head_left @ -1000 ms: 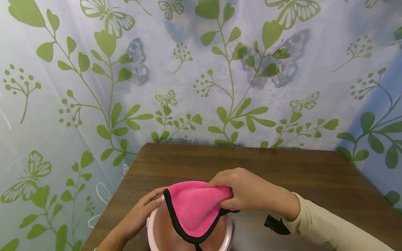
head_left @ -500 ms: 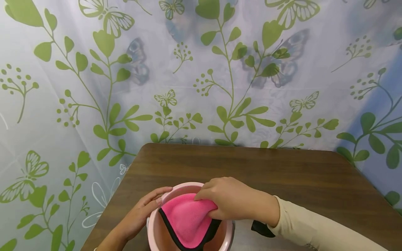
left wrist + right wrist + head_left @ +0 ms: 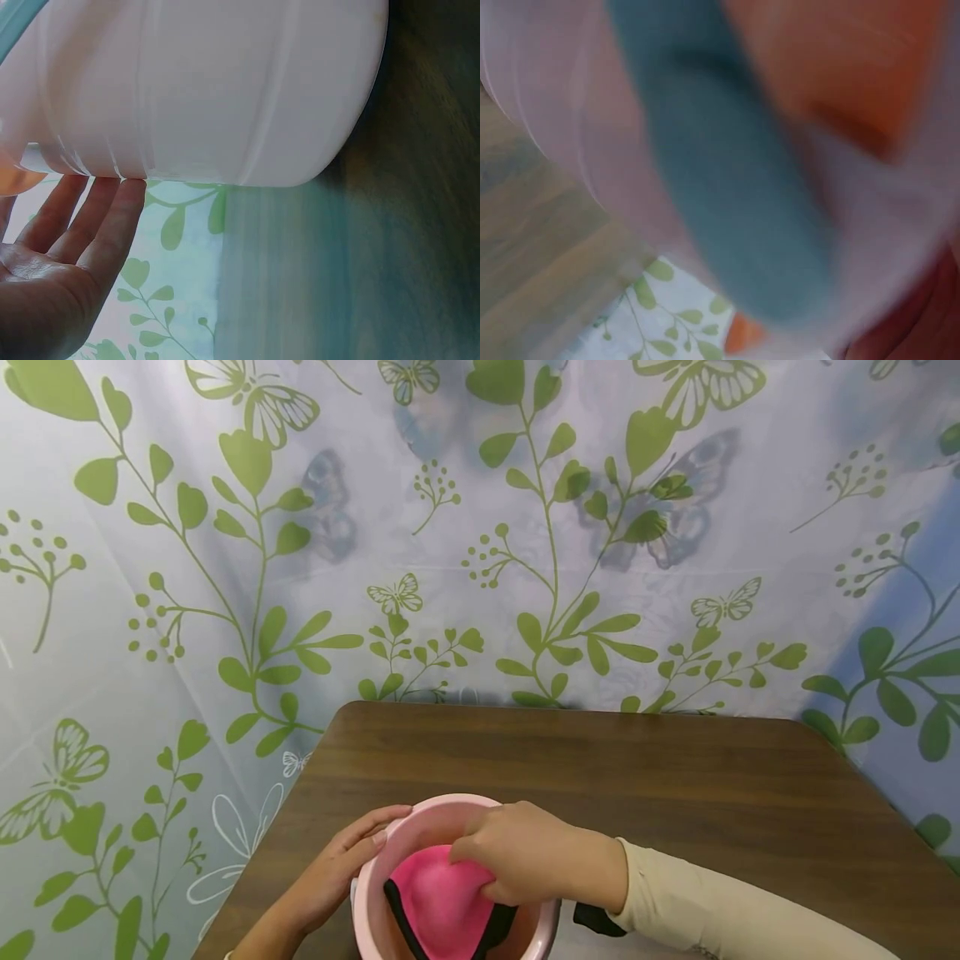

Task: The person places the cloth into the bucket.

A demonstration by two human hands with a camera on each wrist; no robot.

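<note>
A pink bucket [image 3: 366, 902] stands at the table's front. My left hand [image 3: 326, 872] rests against its left side, thumb at the rim; in the left wrist view its straight fingertips touch the outer wall [image 3: 210, 90]. Over the bucket's mouth, my right hand [image 3: 528, 853] pinches a bright pink cloth [image 3: 438, 893] with black edging. Most of that cloth hangs inside the bucket, and its lower end is out of frame. The right wrist view is blurred: a grey-blue band [image 3: 735, 180], apparently the bucket's handle, crosses it, with a sliver of hand [image 3: 915, 315] at lower right.
The brown wooden table [image 3: 675, 785] extends behind and right of the bucket. A curtain [image 3: 450, 543] printed with leaves and butterflies hangs behind the table and to its left. A black strap [image 3: 598, 920] shows beneath the right sleeve [image 3: 690, 893].
My right hand has moved left and down, lowering the cloth from above the rim into the bucket. The left hand and the bucket have stayed in place.
</note>
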